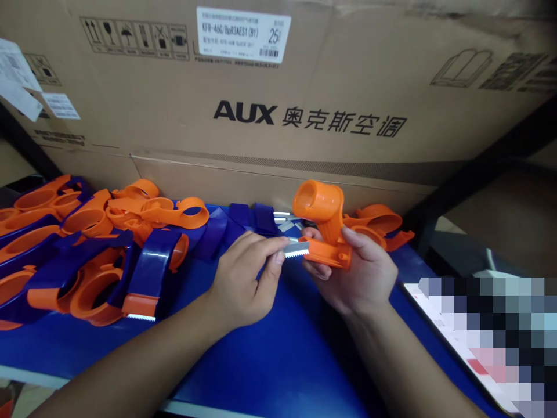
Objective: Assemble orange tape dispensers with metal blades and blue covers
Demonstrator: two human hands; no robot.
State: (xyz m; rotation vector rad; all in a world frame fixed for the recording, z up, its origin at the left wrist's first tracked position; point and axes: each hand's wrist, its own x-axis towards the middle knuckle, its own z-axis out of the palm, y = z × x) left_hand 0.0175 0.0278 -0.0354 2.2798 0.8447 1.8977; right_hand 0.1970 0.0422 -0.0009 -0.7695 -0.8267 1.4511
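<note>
Between thumb and fingers, my left hand [246,278] pinches a serrated metal blade [296,248], its teeth facing down. The blade's far end meets the open end of an orange plastic tape dispenser frame [333,247]; whether it sits inside cannot be told. My right hand [365,270] is closed around that frame, with its round hub pointing up and left. Behind my hands, several loose metal blades [285,219] lie beside blue plastic covers [243,217]. More orange frames [376,220] lie behind my right hand.
Several blue-and-orange tape dispensers [148,267] are piled at the left of the blue table [243,371]. A large cardboard box [174,116] stands along the back. On the right lies a white-edged device [461,348], partly pixelated. Dark metal posts [470,162] frame the sides.
</note>
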